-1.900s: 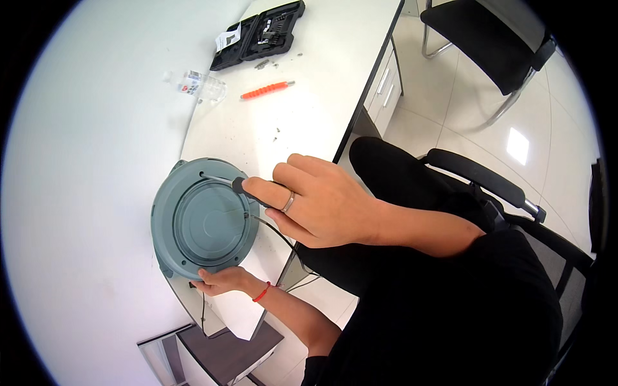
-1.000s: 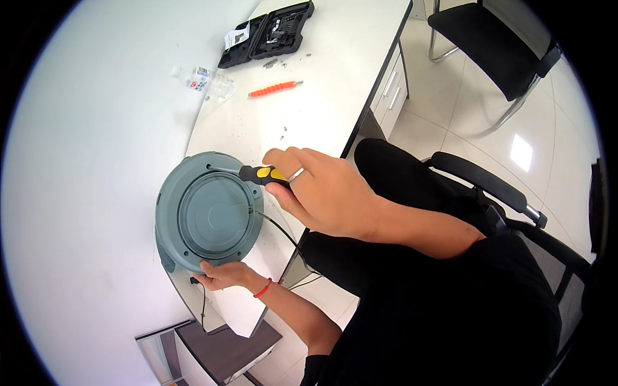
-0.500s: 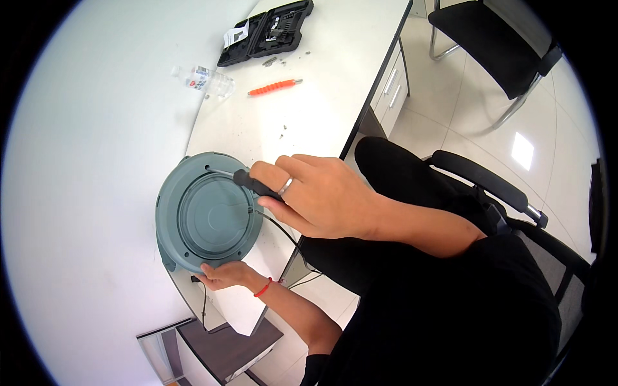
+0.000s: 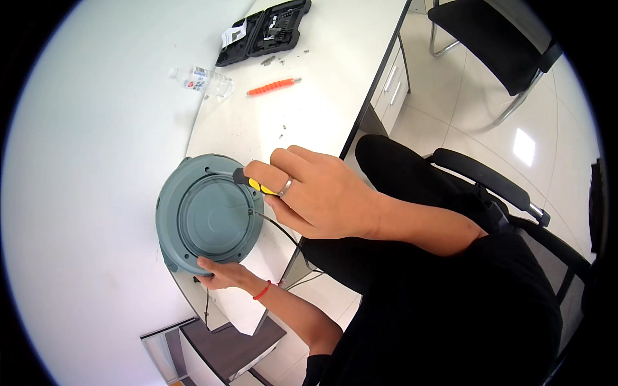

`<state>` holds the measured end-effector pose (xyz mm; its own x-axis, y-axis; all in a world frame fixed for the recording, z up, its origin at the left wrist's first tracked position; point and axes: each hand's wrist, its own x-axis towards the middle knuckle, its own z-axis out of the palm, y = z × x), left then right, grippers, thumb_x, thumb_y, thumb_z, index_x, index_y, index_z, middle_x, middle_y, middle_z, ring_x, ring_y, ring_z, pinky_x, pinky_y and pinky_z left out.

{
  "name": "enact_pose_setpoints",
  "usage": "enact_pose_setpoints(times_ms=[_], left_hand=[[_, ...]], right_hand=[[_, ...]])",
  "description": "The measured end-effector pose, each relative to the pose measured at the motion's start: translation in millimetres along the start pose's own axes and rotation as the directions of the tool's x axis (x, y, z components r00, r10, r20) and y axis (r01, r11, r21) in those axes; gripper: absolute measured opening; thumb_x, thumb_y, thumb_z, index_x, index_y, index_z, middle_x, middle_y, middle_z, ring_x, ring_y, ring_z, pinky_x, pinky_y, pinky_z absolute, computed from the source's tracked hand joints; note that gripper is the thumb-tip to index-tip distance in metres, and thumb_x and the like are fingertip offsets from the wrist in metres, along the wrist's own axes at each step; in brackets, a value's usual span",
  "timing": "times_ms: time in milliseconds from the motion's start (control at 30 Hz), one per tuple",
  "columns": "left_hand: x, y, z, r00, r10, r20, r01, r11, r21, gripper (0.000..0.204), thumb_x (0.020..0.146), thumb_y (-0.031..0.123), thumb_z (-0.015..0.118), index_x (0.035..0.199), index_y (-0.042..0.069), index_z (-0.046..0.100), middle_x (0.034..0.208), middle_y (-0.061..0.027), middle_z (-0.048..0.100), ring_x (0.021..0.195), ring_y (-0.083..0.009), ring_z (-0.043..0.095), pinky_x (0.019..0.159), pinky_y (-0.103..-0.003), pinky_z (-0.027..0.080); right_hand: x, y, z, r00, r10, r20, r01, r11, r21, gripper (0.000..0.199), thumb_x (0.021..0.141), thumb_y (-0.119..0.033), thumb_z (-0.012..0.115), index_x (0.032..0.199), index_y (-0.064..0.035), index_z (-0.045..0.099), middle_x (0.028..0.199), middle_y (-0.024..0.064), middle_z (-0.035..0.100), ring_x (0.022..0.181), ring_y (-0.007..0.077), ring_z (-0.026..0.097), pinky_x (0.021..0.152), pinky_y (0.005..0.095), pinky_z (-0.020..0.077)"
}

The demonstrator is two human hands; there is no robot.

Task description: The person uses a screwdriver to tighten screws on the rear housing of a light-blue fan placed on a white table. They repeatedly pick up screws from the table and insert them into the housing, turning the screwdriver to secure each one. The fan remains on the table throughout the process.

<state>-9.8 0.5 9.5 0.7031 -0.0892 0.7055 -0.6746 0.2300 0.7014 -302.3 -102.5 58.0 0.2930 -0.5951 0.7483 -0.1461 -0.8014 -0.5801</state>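
Note:
A round grey-green appliance base (image 4: 215,222) with a ringed middle and screw holes round its rim is tilted up at the table's left side. My left hand (image 4: 222,275), with a red cord at the wrist, grips its lower rim, thumb on the face. In my right hand (image 4: 315,190), which wears a ring, is a screwdriver (image 4: 239,176) with a black and yellow handle. Its shaft points into the hole at the rim's top; the tip itself is hard to make out. A black cable (image 4: 281,229) runs from the base toward the table edge.
On the white table (image 4: 315,116) lie an orange flexible shaft (image 4: 274,87), small loose metal bits (image 4: 268,61), a clear bottle (image 4: 209,82) on its side and an open black tool case (image 4: 265,32). A wall borders the left. A black chair (image 4: 492,42) stands at the far right.
The screwdriver's handle has turned in my right fingers, so its yellow part now shows. My left hand keeps its hold, and the base has barely moved.

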Motion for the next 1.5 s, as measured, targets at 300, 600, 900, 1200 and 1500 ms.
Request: enact_pose_setpoints(times_ms=[300,600,900,1200,1500], left_hand=[[0.9,2.5,-1.1,1.000,0.008,-0.006,-0.008,0.999,0.038,0.060,0.086,0.046,0.079,0.107,-0.009,0.066,0.106,-0.0133,0.067,0.093,-0.0200,0.061,0.084,-0.036,0.052],[0.7,2.9,-1.7,0.999,-0.017,0.029,0.016,1.000,0.012,0.059,0.082,0.038,0.084,0.112,-0.009,0.066,0.110,-0.0146,0.068,0.094,-0.0217,0.064,0.084,-0.036,0.053],[-0.3,10.9,1.9,1.000,-0.009,0.024,0.008,0.999,0.041,0.054,0.084,0.035,0.082,0.111,-0.010,0.066,0.108,-0.0154,0.069,0.092,-0.0219,0.064,0.081,-0.035,0.054],[0.5,7.9,-1.4,1.000,0.000,0.030,-0.001,0.999,0.040,0.055,0.084,0.036,0.081,0.111,-0.010,0.066,0.107,-0.0155,0.069,0.091,-0.0216,0.064,0.080,-0.035,0.054],[1.9,8.2,-1.1,0.999,0.013,0.039,-0.014,0.999,0.044,0.053,0.086,0.033,0.080,0.112,-0.010,0.066,0.109,-0.0155,0.069,0.092,-0.0213,0.064,0.082,-0.035,0.054]], right_hand=[[-1.0,-2.7,-6.6,0.973,0.231,0.019,-0.232,0.963,0.139,0.037,0.088,-0.012,0.063,0.122,-0.0007,0.054,0.091,0.0136,0.054,0.080,0.0285,0.059,0.067,0.0359,0.0503],[0.2,2.1,-1.5,1.000,0.014,-0.019,-0.014,1.000,0.002,0.037,0.082,-0.007,0.066,0.117,0.0003,0.057,0.091,0.0119,0.050,0.079,0.0251,0.057,0.066,0.0348,0.0497],[2.9,3.5,-2.3,1.000,0.006,-0.015,-0.006,1.000,-0.012,0.029,0.085,-0.010,0.067,0.110,0.0029,0.059,0.087,0.0113,0.051,0.077,0.0251,0.059,0.063,0.0344,0.0506],[5.1,5.9,5.3,0.998,-0.016,-0.060,0.006,0.986,-0.165,0.024,0.093,-0.024,0.066,0.101,-0.0021,0.060,0.071,0.0057,0.053,0.057,0.0198,0.062,0.045,0.0310,0.0462],[6.9,3.3,-1.6,0.972,0.232,-0.038,-0.234,0.970,-0.060,0.031,0.096,-0.032,0.063,0.105,-0.0031,0.059,0.070,0.0068,0.055,0.053,0.0235,0.062,0.044,0.0334,0.0467]])
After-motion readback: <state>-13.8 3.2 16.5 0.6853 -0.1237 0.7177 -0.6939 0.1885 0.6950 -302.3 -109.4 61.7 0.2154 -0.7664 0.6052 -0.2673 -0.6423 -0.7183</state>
